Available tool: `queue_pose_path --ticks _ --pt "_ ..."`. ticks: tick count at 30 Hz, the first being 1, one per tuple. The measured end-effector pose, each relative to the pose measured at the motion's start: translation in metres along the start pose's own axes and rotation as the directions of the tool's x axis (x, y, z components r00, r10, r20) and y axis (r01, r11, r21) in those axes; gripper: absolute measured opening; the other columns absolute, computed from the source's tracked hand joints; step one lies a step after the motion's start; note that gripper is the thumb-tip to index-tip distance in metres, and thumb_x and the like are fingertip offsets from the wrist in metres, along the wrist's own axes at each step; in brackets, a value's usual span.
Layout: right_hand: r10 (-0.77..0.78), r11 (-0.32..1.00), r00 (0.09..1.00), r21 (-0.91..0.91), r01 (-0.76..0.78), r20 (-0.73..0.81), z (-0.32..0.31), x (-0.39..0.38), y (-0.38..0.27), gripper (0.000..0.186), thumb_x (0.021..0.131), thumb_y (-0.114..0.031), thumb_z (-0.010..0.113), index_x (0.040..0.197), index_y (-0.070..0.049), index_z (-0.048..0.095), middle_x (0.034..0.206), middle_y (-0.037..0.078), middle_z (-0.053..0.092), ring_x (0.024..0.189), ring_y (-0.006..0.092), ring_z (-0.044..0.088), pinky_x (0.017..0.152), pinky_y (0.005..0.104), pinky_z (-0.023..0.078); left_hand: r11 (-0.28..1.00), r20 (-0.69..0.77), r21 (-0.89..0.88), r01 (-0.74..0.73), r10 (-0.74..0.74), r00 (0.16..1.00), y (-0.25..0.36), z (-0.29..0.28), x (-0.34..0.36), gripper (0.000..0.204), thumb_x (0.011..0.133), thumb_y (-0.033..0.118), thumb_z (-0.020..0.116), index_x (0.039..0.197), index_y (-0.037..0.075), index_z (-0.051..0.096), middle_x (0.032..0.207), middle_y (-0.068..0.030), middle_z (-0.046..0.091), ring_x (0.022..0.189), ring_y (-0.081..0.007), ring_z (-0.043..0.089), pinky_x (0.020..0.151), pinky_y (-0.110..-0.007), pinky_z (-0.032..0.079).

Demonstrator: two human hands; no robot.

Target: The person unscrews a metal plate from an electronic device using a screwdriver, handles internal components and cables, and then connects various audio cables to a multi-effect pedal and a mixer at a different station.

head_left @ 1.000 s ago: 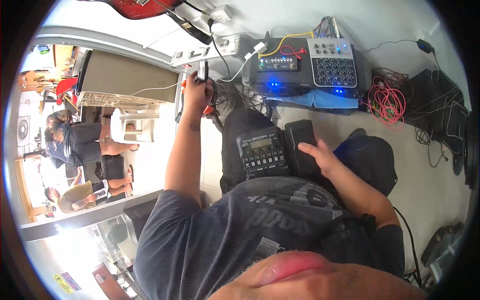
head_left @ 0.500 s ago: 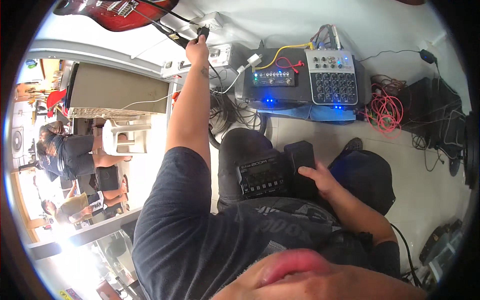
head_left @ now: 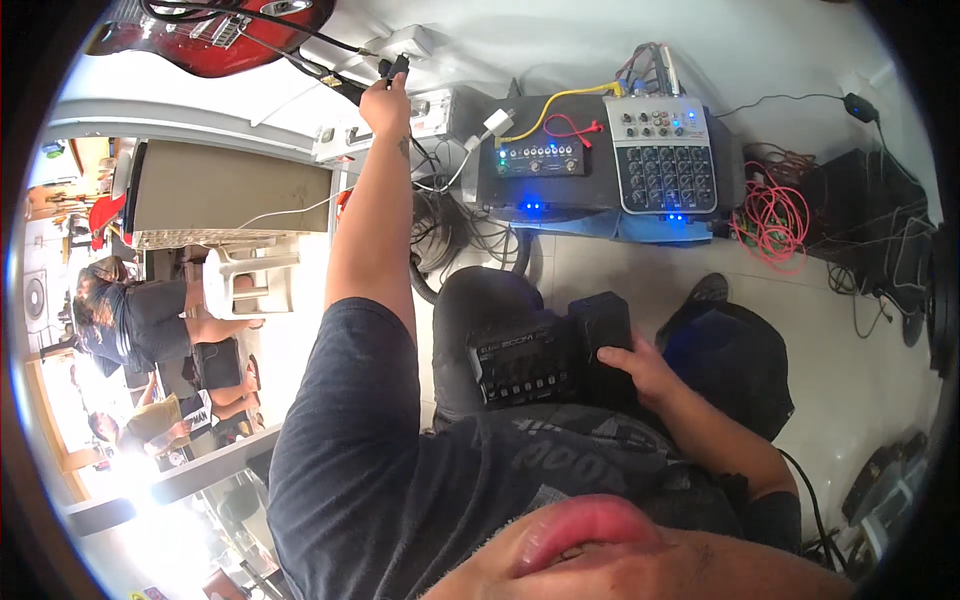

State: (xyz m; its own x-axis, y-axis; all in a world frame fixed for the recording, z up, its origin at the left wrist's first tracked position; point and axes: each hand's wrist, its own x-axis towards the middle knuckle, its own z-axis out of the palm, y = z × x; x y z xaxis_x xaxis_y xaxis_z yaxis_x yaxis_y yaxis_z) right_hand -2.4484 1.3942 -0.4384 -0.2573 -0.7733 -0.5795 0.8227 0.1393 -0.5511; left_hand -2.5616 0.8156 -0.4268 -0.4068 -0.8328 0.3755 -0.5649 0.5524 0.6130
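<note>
The person sat with the left arm stretched far forward and the left hand (head_left: 384,106) clamped on a black plug (head_left: 398,69), fingers together around it. The plug was right by the white outlet (head_left: 408,42) on the wall; from where I stood, I could not tell whether its prongs were in.

The effects unit (head_left: 525,365) lay on the person's lap, over the left thigh, its knobs facing up and its screen looking dark. The right hand (head_left: 645,372) gripped it by the foot pedal (head_left: 600,322) at its right side. I could see the thumb pressed on top; the other fingers were hidden, so I cannot say how tightly they held.

A red guitar (head_left: 205,38) was near the outlet, to its left, with a black cable running across in front of it. Below the outlet was a silver case (head_left: 432,112). To the right of that, a mixer (head_left: 665,165) and a small pedalboard (head_left: 540,161) sat side by side on a black box, blue lights glowing on both. A yellow cable (head_left: 552,103) ran between them, and a short red lead (head_left: 575,128) lay just behind the pedalboard. A pink cable (head_left: 773,225) was coiled beyond the mixer. Off to the left were a white stool (head_left: 245,282) and two other people, well apart from the work.
</note>
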Motion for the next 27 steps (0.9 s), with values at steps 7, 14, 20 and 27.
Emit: queue_pose_path --ticks 7,14,20,27 --pt "0.033 0.999 0.999 -0.013 -0.033 -0.022 0.004 -0.004 0.0 0.063 0.089 -0.019 0.074 0.144 -0.004 0.048 0.129 0.013 0.061 0.118 0.0255 0.061 0.104 0.0408 0.048 0.971 0.058 0.2 -0.131 0.122 0.991 0.004 -0.003 0.013 0.044 0.093 0.043 0.071 0.09 -0.001 0.077 0.083 -0.0238 0.072 0.084 -0.0421 0.07 0.081 -0.049 0.053" --pt "0.044 0.997 0.998 0.056 -0.047 0.046 0.002 -0.001 -0.003 0.063 0.09 -0.019 0.073 0.145 -0.005 0.046 0.13 0.013 0.061 0.118 0.0249 0.061 0.103 0.0392 0.049 0.96 0.176 0.247 -0.128 0.085 0.981 0.026 -0.027 -0.001 0.053 0.089 0.047 0.072 0.104 -0.004 0.073 0.097 -0.0257 0.074 0.097 -0.0423 0.071 0.089 -0.047 0.053" --pt "0.039 0.998 0.999 0.039 -0.041 0.033 0.001 -0.003 0.001 0.064 0.09 -0.021 0.073 0.145 -0.003 0.046 0.13 0.013 0.061 0.118 0.0238 0.061 0.103 0.0387 0.049 0.962 0.184 0.162 -0.219 0.188 0.965 0.039 -0.063 -0.086 0.051 0.086 0.036 0.075 0.12 -0.002 0.071 0.109 -0.0259 0.074 0.105 -0.0402 0.071 0.093 -0.045 0.053" --pt "-0.028 1.0 0.999 -0.006 0.028 0.024 0.011 -0.009 -0.004 0.065 0.091 -0.024 0.072 0.146 0.0 0.045 0.13 0.013 0.061 0.119 0.0239 0.06 0.103 0.0388 0.048 0.982 0.512 0.013 -0.189 0.156 0.845 0.06 -0.043 -0.168 0.032 0.089 0.025 0.068 0.108 0.0 0.074 0.107 -0.026 0.074 0.1 -0.0424 0.072 0.09 -0.047 0.056"
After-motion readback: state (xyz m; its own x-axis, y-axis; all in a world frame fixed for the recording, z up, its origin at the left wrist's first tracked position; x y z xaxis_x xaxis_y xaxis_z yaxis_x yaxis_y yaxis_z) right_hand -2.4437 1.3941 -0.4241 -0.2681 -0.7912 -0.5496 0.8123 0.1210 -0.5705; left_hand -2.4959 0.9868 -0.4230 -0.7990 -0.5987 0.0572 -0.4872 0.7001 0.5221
